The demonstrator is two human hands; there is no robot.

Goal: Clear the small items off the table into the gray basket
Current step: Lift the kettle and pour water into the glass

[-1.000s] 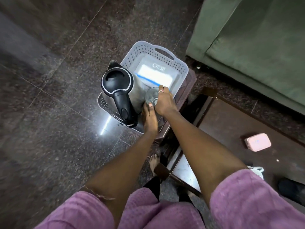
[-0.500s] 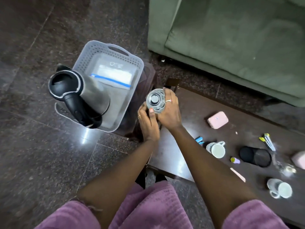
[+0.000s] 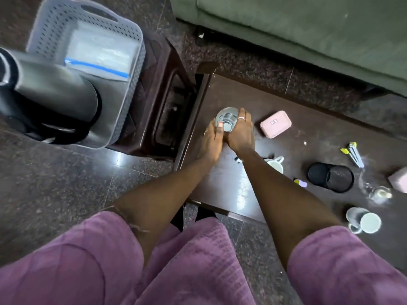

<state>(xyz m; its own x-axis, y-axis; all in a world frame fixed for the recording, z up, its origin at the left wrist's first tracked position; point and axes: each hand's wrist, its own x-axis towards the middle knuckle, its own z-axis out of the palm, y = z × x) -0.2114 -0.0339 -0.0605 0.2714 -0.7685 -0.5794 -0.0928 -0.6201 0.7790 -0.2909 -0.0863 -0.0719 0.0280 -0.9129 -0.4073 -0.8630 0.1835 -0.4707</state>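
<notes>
Both hands wrap a clear drinking glass (image 3: pixel 226 119) over the left end of the dark wooden table (image 3: pixel 253 100). My left hand (image 3: pixel 210 139) holds its near side, my right hand (image 3: pixel 241 133) its right side. The gray perforated basket (image 3: pixel 134 69) stands on a dark stool to the left, holding a black and steel kettle (image 3: pixel 50 93) and a clear zip bag (image 3: pixel 99 60). On the table lie a pink case (image 3: pixel 275 123), two white mugs (image 3: pixel 275 165) (image 3: pixel 363 220), black round lids (image 3: pixel 330 177), a small purple item (image 3: pixel 301 182) and yellow-tipped pens (image 3: pixel 352 153).
A green sofa (image 3: pixel 308 29) runs along the far side of the table. A dark stool (image 3: pixel 163 102) stands between basket and table. A clear glass object (image 3: pixel 378 192) and a pink thing (image 3: pixel 399 179) sit at the right edge. Polished stone floor (image 3: pixel 55 183) lies on the left.
My hands carried the glass from over the basket rightward to the table's left end. The view swung right, bringing the table's items into sight.
</notes>
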